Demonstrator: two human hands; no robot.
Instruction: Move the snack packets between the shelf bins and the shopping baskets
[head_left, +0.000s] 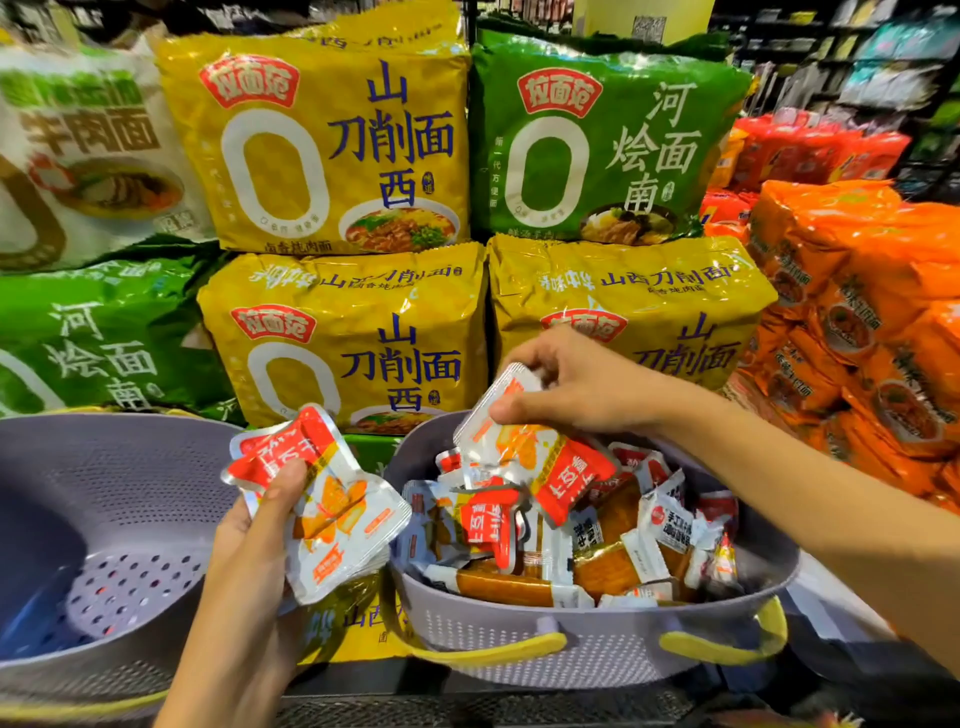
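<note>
Item: snack-packet transfer, step in hand judged as picking from the full basket. Right basket, lavender with yellow handles, stands toward the shelf's front edge and carries a loose packet heap in red, white and brown wrappers. Right hand hovers over that heap, its grip pinched on the top edge of a single packet that hangs above the rest. Left hand sits between the two baskets, its grip clamped round a packet stack, thumb across the front. Left basket, same make, shows its perforated floor and no packets. Backdrop: yellow and green noodle packs, orange packs at the shelf's right end. Next move, by estimate: carry the single packet clear of the heap without snagging neighbours, then pass it to the stack or the left basket.
</note>
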